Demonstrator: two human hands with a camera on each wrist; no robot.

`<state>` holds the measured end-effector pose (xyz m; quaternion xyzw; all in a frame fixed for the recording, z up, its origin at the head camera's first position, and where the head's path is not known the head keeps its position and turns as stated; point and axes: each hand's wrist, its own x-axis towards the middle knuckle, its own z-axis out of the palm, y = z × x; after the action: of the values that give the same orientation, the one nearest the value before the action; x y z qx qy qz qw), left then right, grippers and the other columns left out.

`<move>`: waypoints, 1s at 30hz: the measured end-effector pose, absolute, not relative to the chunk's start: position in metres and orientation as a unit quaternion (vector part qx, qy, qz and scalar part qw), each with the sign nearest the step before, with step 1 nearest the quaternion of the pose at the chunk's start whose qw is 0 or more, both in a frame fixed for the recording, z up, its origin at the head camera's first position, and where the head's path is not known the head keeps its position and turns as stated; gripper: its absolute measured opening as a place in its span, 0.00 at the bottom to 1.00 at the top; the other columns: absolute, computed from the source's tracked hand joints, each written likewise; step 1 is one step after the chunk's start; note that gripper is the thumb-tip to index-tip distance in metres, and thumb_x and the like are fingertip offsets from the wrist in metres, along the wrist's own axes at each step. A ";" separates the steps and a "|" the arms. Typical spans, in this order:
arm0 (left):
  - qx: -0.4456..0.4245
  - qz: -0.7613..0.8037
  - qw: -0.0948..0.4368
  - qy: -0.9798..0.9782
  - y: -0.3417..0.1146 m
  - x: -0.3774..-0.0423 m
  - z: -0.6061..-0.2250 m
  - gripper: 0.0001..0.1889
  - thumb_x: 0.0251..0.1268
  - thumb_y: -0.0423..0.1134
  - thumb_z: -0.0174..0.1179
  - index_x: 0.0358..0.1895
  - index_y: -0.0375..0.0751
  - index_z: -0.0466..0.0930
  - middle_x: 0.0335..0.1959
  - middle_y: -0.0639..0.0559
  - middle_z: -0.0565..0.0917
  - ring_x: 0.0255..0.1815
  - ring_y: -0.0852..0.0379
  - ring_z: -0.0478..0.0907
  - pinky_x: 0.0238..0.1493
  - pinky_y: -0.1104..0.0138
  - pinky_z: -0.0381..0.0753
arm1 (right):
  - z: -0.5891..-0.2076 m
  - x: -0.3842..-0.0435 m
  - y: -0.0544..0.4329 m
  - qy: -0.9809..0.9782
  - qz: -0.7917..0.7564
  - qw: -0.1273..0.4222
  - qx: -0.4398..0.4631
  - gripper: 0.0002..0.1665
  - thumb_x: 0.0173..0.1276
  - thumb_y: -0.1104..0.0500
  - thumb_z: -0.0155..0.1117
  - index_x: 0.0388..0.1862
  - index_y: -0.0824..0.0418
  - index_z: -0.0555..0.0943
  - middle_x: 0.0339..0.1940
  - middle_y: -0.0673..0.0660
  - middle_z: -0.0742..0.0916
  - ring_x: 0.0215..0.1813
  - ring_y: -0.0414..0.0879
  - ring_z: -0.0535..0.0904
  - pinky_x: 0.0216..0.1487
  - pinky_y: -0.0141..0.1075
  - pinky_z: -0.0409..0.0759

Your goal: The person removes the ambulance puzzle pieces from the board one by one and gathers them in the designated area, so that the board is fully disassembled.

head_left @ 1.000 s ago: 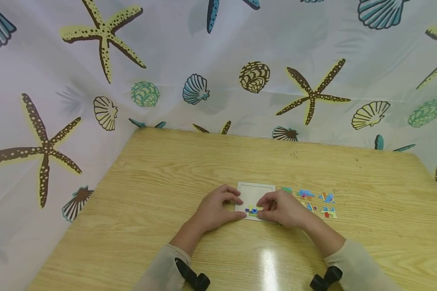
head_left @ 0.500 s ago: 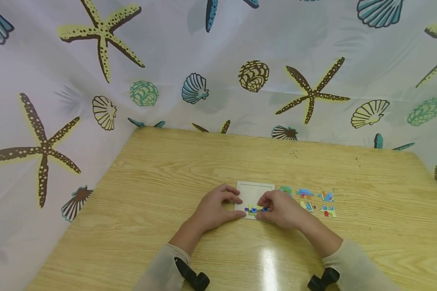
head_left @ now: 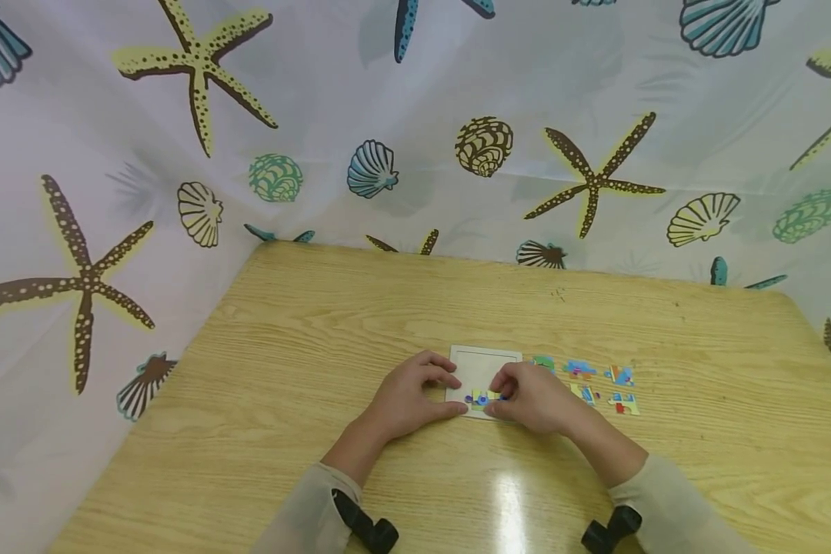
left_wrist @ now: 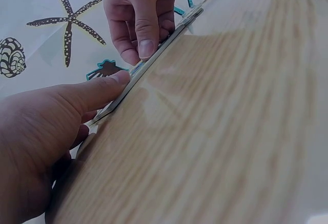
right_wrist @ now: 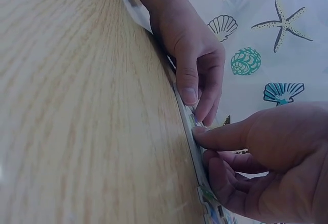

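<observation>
A white square puzzle board (head_left: 485, 368) lies flat on the table in the head view. Along its lower part sit small yellow and blue jigsaw pieces (head_left: 481, 398). My left hand (head_left: 410, 396) holds the board's left side, its thumb by the lower left corner and its fingers higher up. With thumb and fingertips, my right hand (head_left: 536, 396) pinches a puzzle piece (head_left: 504, 398) low over the board's right part, mostly hidden by those fingers. The left wrist view shows my left thumb (left_wrist: 115, 79) on the board's edge. In the right wrist view both thumbs come close together.
Right of the board lie several loose puzzle pieces in two rows, among them a green one (head_left: 543, 361), a blue one (head_left: 579, 367) and one with red (head_left: 624, 403). Behind the wooden table (head_left: 332, 308) hangs a shell-and-starfish curtain (head_left: 429, 115).
My right hand has shifted slightly left over the board, showing more of the loose pieces beside it. The left hand has stayed in place on the board's left side.
</observation>
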<state>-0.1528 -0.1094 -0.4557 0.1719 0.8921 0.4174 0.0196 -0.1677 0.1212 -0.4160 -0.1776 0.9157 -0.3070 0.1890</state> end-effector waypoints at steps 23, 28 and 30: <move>0.169 0.415 0.023 0.894 -0.110 -0.154 -0.456 0.15 0.51 0.50 0.77 0.40 0.51 0.89 0.53 0.59 0.81 0.58 0.55 0.78 0.62 0.57 0.76 | -0.411 -0.174 0.117 0.907 -0.313 0.228 -0.169 0.11 0.66 0.57 0.72 0.41 0.60 0.80 0.32 0.52 0.82 0.31 0.43 0.76 0.36 0.34 0.76; 0.171 0.413 0.023 0.894 -0.110 -0.154 -0.456 0.15 0.51 0.50 0.77 0.40 0.50 0.89 0.53 0.59 0.81 0.58 0.55 0.78 0.62 0.57 0.76 | -0.410 -0.172 0.116 0.913 -0.298 0.209 -0.185 0.11 0.65 0.57 0.72 0.40 0.60 0.80 0.31 0.51 0.82 0.31 0.43 0.75 0.35 0.34 0.75; 0.170 0.417 0.023 0.893 -0.111 -0.154 -0.457 0.15 0.51 0.50 0.77 0.40 0.50 0.89 0.53 0.59 0.81 0.58 0.55 0.78 0.62 0.57 0.76 | -0.409 -0.171 0.115 0.913 -0.296 0.210 -0.189 0.10 0.64 0.57 0.73 0.37 0.59 0.80 0.30 0.51 0.83 0.30 0.42 0.75 0.33 0.33 0.75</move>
<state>-0.1537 -0.1107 -0.4567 0.1696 0.8928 0.4167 0.0233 -0.1713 0.1152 -0.4094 -0.1890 0.9125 -0.2961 0.2097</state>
